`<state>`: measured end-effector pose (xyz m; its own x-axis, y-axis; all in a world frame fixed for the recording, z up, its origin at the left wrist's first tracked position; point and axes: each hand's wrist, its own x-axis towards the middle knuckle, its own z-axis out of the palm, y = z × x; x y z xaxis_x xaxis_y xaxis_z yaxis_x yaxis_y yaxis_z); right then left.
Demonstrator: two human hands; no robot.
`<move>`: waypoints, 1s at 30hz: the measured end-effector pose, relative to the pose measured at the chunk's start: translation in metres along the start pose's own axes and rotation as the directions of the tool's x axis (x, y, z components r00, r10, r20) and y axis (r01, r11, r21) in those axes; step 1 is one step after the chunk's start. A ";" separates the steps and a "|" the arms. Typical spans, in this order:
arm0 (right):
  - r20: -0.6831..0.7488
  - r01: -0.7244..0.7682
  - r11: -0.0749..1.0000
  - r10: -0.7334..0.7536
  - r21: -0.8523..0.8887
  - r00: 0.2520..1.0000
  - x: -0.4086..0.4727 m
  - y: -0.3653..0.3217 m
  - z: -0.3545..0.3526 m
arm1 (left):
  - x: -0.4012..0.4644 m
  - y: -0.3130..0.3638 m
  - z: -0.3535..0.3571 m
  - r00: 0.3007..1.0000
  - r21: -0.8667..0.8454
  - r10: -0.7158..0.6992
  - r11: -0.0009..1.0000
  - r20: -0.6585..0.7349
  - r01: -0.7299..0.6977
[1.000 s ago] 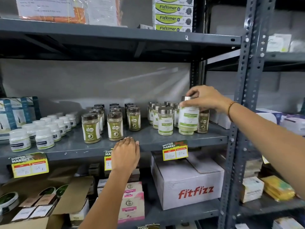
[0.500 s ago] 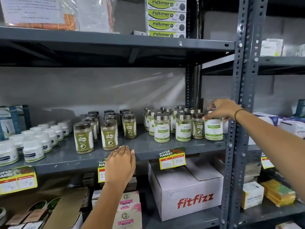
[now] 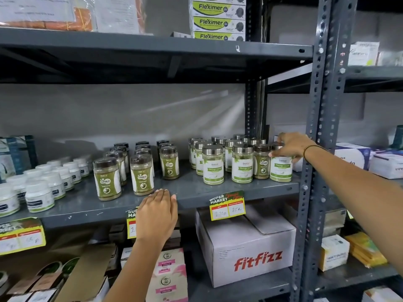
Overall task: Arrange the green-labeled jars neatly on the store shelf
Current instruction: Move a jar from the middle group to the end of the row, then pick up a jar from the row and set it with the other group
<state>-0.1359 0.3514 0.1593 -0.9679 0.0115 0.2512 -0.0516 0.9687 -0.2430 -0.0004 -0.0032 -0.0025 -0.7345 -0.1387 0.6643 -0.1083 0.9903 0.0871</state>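
Steel-lidded jars with pale green labels stand grouped on the right half of the grey metal shelf [image 3: 185,190], and the head view, the only one here, shows the right hand [image 3: 290,147] reaching past the upright post [image 3: 314,149] to the rightmost jar [image 3: 280,168] in the front row. Its fingers curl over the lid and upper shoulder, the thumb pressing the near side just above the label, so the jar is pinched from the top while it stands upright on the shelf, close to the shelf's right end and just beside a smaller brown-lidded jar [image 3: 261,163]. The left hand [image 3: 157,216] rests flat on the shelf's front edge, fingers together and holding nothing, near a yellow price tag [image 3: 227,205]. Further left stand darker-lidded green jars [image 3: 106,179] and white tubs [image 3: 39,197]. The clear body and metal cap suggest a rigid jar, perhaps glass and then breakable, filled with powder and so probably moderately heavy for its size. The smooth wall and glossy label look slippery; I judge a grip round the lid rim or the shoulder below it safest, with the base slid rather than lifted high.
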 end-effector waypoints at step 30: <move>0.192 0.211 0.973 -0.226 0.097 0.955 0.037 -0.030 0.001 | 0.000 -0.001 0.006 1.000 0.018 -0.017 1.000 0.001 0.017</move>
<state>-0.1708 0.3228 0.1755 -0.9598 -0.2560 0.1149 -0.2783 0.9206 -0.2739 -0.0044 -0.0043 -0.0066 -0.7334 -0.1551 0.6619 -0.1326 0.9876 0.0845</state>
